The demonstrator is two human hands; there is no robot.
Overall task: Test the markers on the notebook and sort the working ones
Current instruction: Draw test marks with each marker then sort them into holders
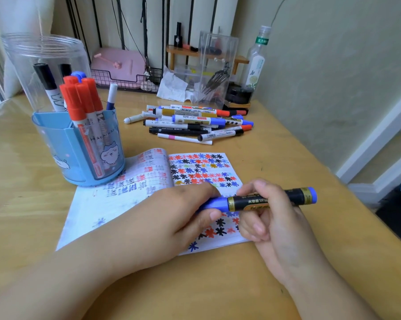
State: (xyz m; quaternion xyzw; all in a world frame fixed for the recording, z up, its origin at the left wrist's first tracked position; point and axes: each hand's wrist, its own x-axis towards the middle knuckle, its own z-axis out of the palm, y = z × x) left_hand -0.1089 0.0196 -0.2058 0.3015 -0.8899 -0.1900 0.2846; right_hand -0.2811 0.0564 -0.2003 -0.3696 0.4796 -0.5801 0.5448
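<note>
The notebook (148, 195) lies open on the wooden table (28, 172), its right page crowded with red, blue and black star-shaped scribbles down to its near edge. Above that page both hands grip one blue-and-black marker (264, 199) lying roughly level: the left hand (171, 218) pinches the blue cap end between thumb and fingers, and the right hand (273, 218) is clenched around the black barrel, the blue rear end sticking out past the notebook's right edge. At the notebook's far left corner a blue pen holder (79, 146) stands on the page edge, packed with upright red-capped and black-capped markers. Beyond the notebook's far edge, apart from it, lies a loose pile of markers (190, 123), with a strip of bare table between. Right of the notebook the table runs bare to its edge by the wall. Behind the pile stand a clear plastic box (215, 65) and a glass bottle (257, 63).
</note>
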